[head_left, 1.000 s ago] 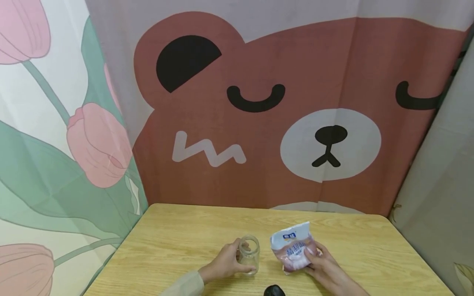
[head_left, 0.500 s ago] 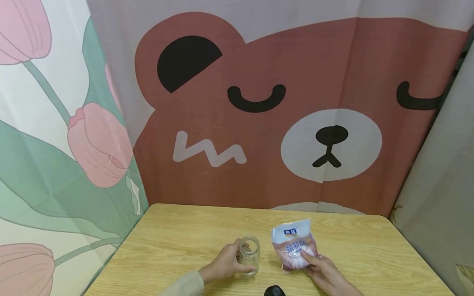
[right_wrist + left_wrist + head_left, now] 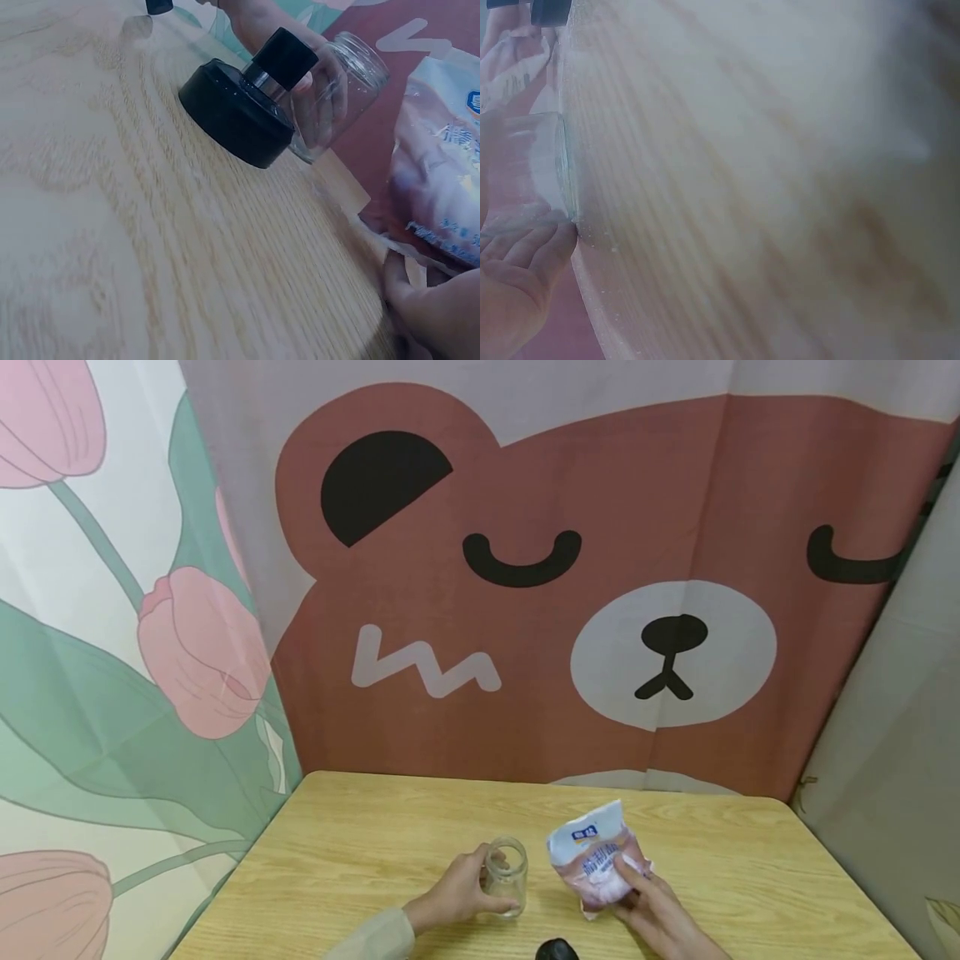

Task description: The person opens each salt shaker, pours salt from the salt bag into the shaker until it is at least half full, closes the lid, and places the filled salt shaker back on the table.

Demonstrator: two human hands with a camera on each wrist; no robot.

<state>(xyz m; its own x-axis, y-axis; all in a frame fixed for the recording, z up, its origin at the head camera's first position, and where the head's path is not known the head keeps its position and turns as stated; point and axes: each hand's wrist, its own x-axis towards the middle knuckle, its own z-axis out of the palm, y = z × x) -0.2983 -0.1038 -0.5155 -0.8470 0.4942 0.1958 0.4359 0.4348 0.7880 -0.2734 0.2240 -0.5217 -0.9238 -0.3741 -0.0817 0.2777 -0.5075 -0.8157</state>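
In the head view my left hand [image 3: 459,892] holds a clear glass jar [image 3: 510,893], fingers and thumb around its side. The jar stands upright on the table with its mouth uncovered. Its glass wall [image 3: 532,172] also appears at the left of the left wrist view. My right hand [image 3: 654,910] grips a white and pink plastic bag [image 3: 596,864] with blue print, thumb on the front. The bag tilts toward the jar, apart from it. Its contents cannot be told. Between the hands, nearer me, sits a black lid-like piece [image 3: 232,112] with a knob and metal band.
The wooden table [image 3: 360,827] has a rounded far edge with a bear-patterned curtain [image 3: 420,735] behind it. A tulip-patterned curtain [image 3: 202,652] hangs at the left, a pale one [image 3: 892,735] at the right. A small black object [image 3: 159,6] shows at the right wrist view's top.
My right hand has turned the bag more upright, then tipped it back toward the jar, ending slightly higher. My left hand, the jar and the black piece stay in place.
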